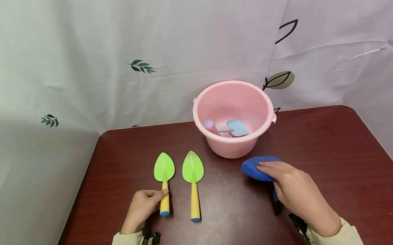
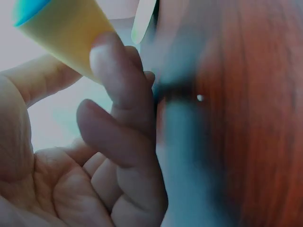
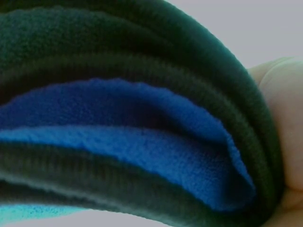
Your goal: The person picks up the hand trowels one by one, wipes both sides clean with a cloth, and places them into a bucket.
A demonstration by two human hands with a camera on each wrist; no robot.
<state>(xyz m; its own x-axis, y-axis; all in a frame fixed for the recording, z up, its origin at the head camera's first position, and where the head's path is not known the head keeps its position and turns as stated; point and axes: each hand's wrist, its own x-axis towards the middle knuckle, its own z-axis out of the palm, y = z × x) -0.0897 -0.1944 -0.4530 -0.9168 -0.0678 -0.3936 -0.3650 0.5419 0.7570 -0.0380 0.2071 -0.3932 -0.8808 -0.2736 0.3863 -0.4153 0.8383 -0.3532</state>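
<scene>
Left green trowel [image 1: 164,167]: between your left hand's [image 1: 142,207] pinching thumb and fingers.
Blue cloth [image 1: 252,169]: gripped in your right hand [image 1: 300,191].
Pink bucket [image 1: 232,149]: beyond your right fingers.
Trowel work: apparently taking hold; next likely calls for a steady pinch.

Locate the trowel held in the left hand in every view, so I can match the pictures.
Head: the trowel, left of centre.
Left wrist: its yellow handle shows at upper left.
Right wrist: not in it.
Shared landmark: the left hand, in the head and left wrist views.
</scene>
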